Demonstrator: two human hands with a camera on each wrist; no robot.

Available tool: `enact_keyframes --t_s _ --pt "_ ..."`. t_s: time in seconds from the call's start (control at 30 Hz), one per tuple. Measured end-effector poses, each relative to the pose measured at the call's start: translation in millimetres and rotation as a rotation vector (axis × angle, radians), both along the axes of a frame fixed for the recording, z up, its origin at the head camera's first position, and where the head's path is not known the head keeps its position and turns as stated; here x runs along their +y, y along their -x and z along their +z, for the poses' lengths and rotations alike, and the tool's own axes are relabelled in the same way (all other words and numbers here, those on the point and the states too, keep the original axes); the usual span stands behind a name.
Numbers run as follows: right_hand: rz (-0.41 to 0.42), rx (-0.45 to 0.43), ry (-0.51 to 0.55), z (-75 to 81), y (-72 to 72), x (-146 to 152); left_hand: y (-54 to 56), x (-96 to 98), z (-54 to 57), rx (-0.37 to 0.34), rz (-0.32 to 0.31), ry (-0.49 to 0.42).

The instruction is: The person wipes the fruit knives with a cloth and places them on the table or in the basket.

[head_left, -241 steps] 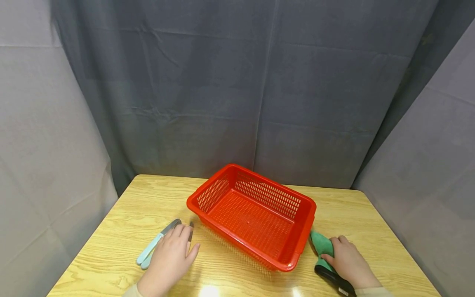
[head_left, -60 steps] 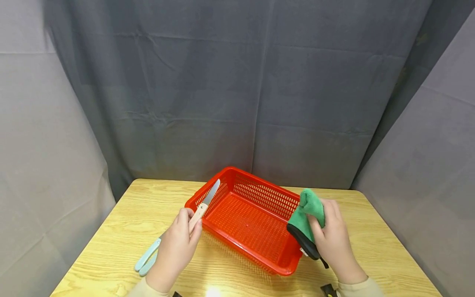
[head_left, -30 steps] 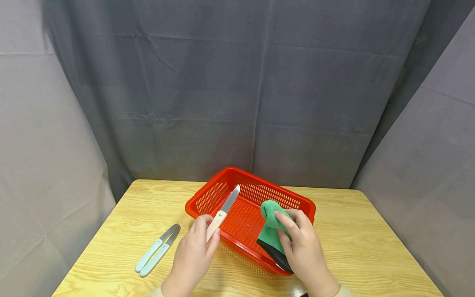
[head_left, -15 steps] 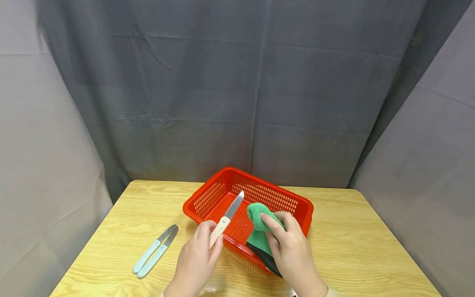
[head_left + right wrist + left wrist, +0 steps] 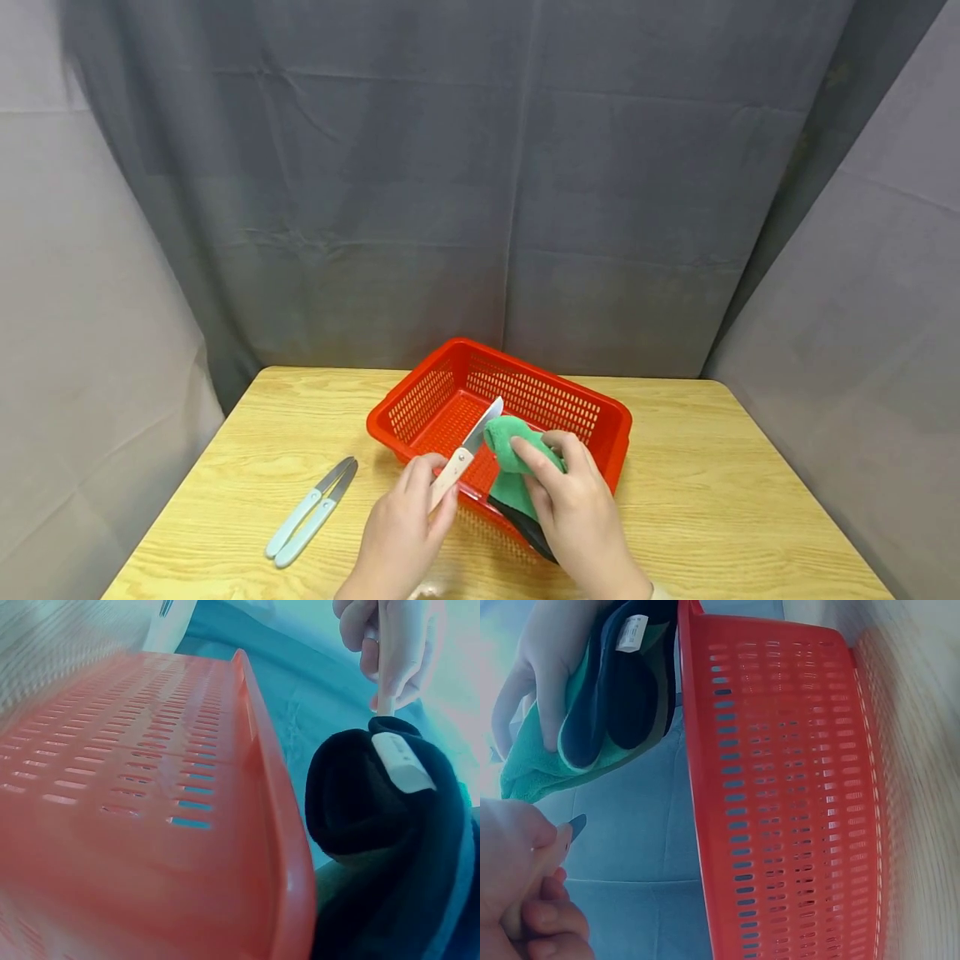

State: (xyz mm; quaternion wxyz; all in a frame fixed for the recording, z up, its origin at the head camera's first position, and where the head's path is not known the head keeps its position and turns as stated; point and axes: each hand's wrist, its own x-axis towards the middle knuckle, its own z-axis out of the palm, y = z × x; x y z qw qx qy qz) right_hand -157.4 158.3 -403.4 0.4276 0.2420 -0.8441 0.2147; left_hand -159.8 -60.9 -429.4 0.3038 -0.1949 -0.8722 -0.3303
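In the head view my left hand (image 5: 401, 529) grips the cream handle of a knife (image 5: 452, 472). Its blade points up and away, over the red basket, and the tip lies close to the green cloth. A green cloth (image 5: 504, 435) with a black border is pinched, folded, between the thumb and fingers of my right hand (image 5: 583, 510), above the basket's front rim. The left wrist view shows the black border with a white label (image 5: 632, 634) on it. From the head I cannot tell whether cloth and blade touch.
The red perforated basket (image 5: 627, 429) stands at an angle on the wooden table (image 5: 712, 492), just beyond my hands. Two knives with pale blue handles (image 5: 294, 523) (image 5: 309, 533) lie side by side at the left. Grey curtains (image 5: 390, 208) enclose the back and sides.
My left hand has picked up the cream-handled knife from the table and carried it right. My right hand has lifted the cloth and moved it left, up to the blade.
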Motion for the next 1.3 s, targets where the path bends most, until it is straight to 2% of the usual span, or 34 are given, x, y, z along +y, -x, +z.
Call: enact_keyframes --t_s 0.2,0.33,0.7,0.97,1.3 --pt "-0.011 0.01 -0.036 -0.5 -0.2 -0.1 1.3 2.4 -1.4 -0.006 -0.019 0.002" --pt "-0.007 0.011 -0.054 -1.1 0.7 0.4 1.3 3.6 -0.7 0.015 -0.029 0.002" --pt "-0.003 -0.038 -0.103 1.3 0.6 1.5 3.9 4.1 0.1 0.182 -0.038 0.05" --pt "-0.024 -0.014 -0.047 1.9 2.8 2.4 5.7 2.7 -0.4 0.23 -0.093 0.039" --pt "-0.096 -0.026 -0.008 0.9 8.0 7.9 6.8 2.2 -1.8 0.251 -0.107 0.055"
